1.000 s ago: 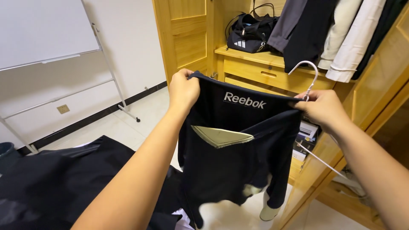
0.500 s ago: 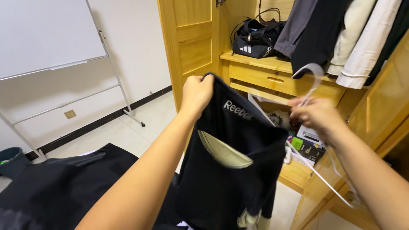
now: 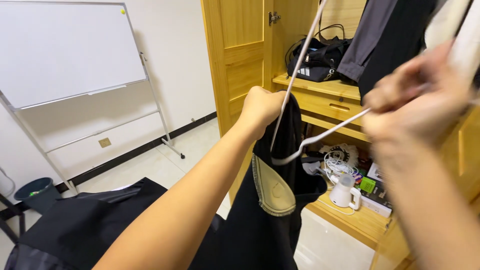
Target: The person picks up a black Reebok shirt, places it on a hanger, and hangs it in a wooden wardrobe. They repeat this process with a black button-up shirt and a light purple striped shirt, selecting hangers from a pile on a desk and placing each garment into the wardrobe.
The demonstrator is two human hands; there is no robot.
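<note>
Black garment (image 3: 272, 220) is hanging down from the left hand (image 3: 260, 107), which is bunched into a fist around the top edge of the fabric, right in front of the open wooden wardrobe (image 3: 240, 60). There's a beige pocket lining (image 3: 272, 190) flipped out on the front of it. The cloth drops past the bottom of the frame, so can't see where it ends.

The right hand (image 3: 415, 100) is blurry, but it's closed around a white wire hanger (image 3: 300, 100). 1 thin arm of the hanger runs up toward the top of the frame, the other runs over to the right hand, and the bend between them sits just beside the garment below the left fist. Can't tell if the wire is actually inside the fabric or only against it.

Behind all that, on the wardrobe shelf (image 3: 320, 87), there's a black duffel bag (image 3: 317, 57), with dark and pale clothes (image 3: 390, 40) hanging to the right of it. Lower shelf has a small white kettle-looking thing (image 3: 345, 192), some coiled white cable (image 3: 337, 162) and boxes (image 3: 375, 192).

Off to the left there's a whiteboard (image 3: 65, 50) on a stand, a dark bin (image 3: 35, 192) on the floor, and more black fabric (image 3: 90, 220) spread out at the bottom left.
</note>
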